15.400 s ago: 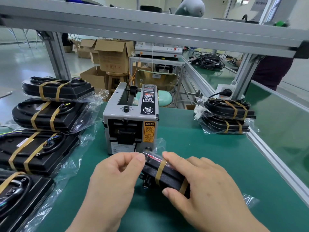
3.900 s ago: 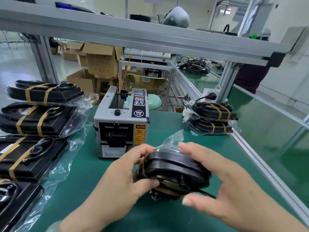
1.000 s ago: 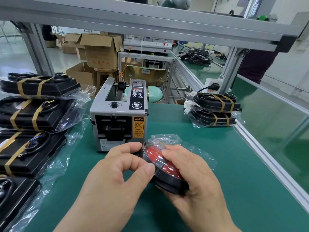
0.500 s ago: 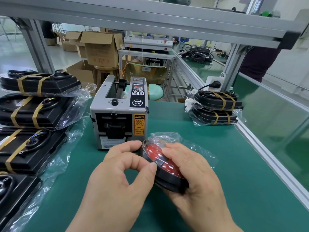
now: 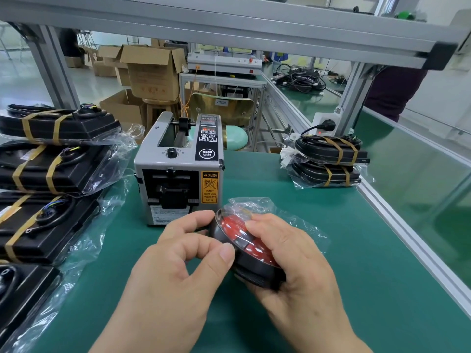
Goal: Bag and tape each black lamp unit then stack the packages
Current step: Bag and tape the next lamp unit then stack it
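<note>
Lamp (image 5: 244,250) looks rigid: a hard black housing with a glossy red lens. I'd guess moderate weight, since one hand carries it. The bag (image 5: 305,230) film is thin and slick, so it can probably slide in the grip. Best hold is across the black rim and textured lower band, not on the lens or loose film. The lens is likely scratch-prone.

It's round and tilted, lens up and toward the left, with clear film bunched at the far end and trailing right. Can't tell if it's taped.

It's held just above the bench (image 5: 369,263), in front of the dispenser (image 5: 178,174). Right hand (image 5: 300,276) wraps it, fingers curled over the lens. Left hand (image 5: 178,271) is curled, thumb and index pinching the left rim. The stack (image 5: 328,161) is well apart, far right.
</note>
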### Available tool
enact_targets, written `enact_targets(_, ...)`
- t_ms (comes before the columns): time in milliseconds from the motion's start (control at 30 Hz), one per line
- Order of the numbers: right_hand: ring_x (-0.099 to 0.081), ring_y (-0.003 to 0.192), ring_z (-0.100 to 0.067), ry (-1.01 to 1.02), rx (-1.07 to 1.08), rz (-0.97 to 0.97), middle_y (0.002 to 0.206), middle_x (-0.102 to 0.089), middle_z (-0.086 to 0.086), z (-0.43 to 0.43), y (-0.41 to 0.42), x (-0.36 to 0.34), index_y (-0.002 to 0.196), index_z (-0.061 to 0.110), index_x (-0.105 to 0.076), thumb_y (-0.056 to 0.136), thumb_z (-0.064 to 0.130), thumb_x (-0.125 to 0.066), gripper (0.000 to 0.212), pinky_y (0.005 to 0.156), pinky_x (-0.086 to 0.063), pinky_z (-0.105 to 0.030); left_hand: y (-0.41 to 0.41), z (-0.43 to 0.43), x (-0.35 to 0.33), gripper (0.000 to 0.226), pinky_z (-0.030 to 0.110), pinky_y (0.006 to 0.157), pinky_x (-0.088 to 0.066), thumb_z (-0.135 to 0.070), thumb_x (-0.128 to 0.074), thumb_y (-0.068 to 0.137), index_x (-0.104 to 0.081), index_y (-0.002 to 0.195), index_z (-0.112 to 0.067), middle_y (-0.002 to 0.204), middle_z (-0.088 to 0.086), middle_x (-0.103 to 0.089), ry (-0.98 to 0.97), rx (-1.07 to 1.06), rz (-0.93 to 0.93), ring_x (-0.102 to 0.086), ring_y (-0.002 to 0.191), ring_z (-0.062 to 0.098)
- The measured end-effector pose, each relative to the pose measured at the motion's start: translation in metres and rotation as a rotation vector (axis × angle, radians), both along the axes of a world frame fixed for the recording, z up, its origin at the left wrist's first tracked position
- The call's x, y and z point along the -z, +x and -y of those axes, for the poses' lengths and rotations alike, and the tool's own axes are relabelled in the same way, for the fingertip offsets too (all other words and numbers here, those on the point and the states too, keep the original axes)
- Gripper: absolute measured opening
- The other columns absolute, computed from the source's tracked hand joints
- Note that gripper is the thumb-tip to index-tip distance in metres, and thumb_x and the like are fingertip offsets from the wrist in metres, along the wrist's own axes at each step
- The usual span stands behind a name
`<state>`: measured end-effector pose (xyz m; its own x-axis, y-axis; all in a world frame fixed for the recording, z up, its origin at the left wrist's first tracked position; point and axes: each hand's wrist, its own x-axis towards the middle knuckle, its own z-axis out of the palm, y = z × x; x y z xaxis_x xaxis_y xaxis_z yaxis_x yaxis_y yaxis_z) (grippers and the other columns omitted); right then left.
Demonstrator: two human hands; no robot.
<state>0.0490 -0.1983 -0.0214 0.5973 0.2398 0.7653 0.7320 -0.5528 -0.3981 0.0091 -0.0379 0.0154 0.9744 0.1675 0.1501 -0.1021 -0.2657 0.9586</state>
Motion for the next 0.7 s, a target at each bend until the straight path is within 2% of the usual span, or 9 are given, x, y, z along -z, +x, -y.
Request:
enact_targets(67,-0.053,0.12,-0.008,0.002,-0.005,-0.005,0.128,-0.059,0.006,0.0002,-0.0002,0.0002,0.124,0.026,-0.052,0.079,0.033,-0.068,0.048,0.095,-0.047,-0.035,0.0007,-0.0016,-0.001,0.026,0.012,0.083,-0.032,-0.053,-0.062,0.059,-0.072,0.06,-0.029,0.118,-0.022,-0.06,-0.044,0.031,-0.011,-0.047,0.104,-0.026)
enact_targets(133,-0.054,0.119,-0.01,0.006,-0.01,-0.011,0.127,-0.059,0.005,0.0004,-0.0002,0.0006,0.123,0.026,-0.052,0.078,0.032,-0.069,0.049,0.094,-0.048,-0.038,0.0016,-0.0033,0.0005,0.041,0.016,0.081,-0.035,-0.062,-0.058,0.051,-0.074,0.063,-0.027,0.118,-0.021,-0.062,-0.09,0.038,-0.009,-0.051,0.102,-0.022)
enact_targets(267,-0.054,0.119,-0.011,0.008,-0.018,0.002,0.127,-0.06,0.004,0.0,0.0004,0.0012,0.123,0.022,-0.055,0.078,0.031,-0.07,0.048,0.093,-0.048,-0.038,0.0016,-0.004,0.0013,0.043,0.021,0.089,-0.035,-0.065,-0.054,0.049,-0.073,0.063,-0.029,0.116,-0.021,-0.063,-0.062,0.02,0.011,-0.047,0.108,-0.023)
enact_targets(367,-0.054,0.119,-0.01,0.013,-0.019,0.003,0.127,-0.06,0.004,0.0,0.0006,0.0018,0.122,0.021,-0.056,0.078,0.03,-0.071,0.048,0.093,-0.048,-0.037,0.0014,-0.0018,0.0013,0.037,0.02,0.088,-0.035,-0.063,-0.056,0.051,-0.072,0.061,-0.031,0.116,-0.021,-0.062,-0.026,0.005,0.015,-0.047,0.108,-0.024)
enact_targets(467,-0.053,0.119,-0.008,0.009,-0.015,0.003,0.127,-0.059,0.005,-0.0003,0.0007,0.0016,0.123,0.023,-0.054,0.078,0.031,-0.07,0.048,0.095,-0.047,-0.035,0.0014,-0.0001,0.0013,0.019,0.015,0.085,-0.033,-0.048,-0.062,0.061,-0.071,0.058,-0.031,0.115,-0.025,-0.06,-0.006,-0.013,0.006,-0.048,0.103,-0.025)
enact_targets(533,-0.054,0.119,-0.009,0.012,-0.016,0.003,0.127,-0.059,0.004,-0.0004,0.0006,0.0018,0.122,0.022,-0.056,0.079,0.031,-0.07,0.047,0.094,-0.048,-0.036,0.0013,0.0006,0.0027,0.017,0.012,0.082,-0.032,-0.045,-0.06,0.062,-0.07,0.057,-0.033,0.113,-0.029,-0.059,0.006,-0.033,0.015,-0.049,0.1,-0.025)
enact_targets(633,-0.055,0.118,-0.011,0.015,-0.016,0.0,0.127,-0.06,0.004,-0.0003,0.0001,0.0022,0.121,0.018,-0.059,0.079,0.031,-0.071,0.046,0.093,-0.048,-0.038,0.0006,0.0015,0.0015,0.033,0.007,0.078,-0.032,-0.061,-0.059,0.072,-0.07,0.057,-0.033,0.11,-0.032,-0.058,0.015,-0.06,0.023,-0.051,0.098,-0.024)
enact_targets(700,-0.055,0.118,-0.011,0.008,-0.013,-0.004,0.127,-0.06,0.003,0.0,-0.0001,0.002,0.12,0.016,-0.061,0.079,0.032,-0.07,0.045,0.093,-0.049,-0.039,0.0006,0.0019,0.0013,0.032,0.003,0.075,-0.031,-0.063,-0.057,0.06,-0.069,0.057,-0.033,0.109,-0.033,-0.058,0.007,-0.073,0.022,-0.052,0.098,-0.023)
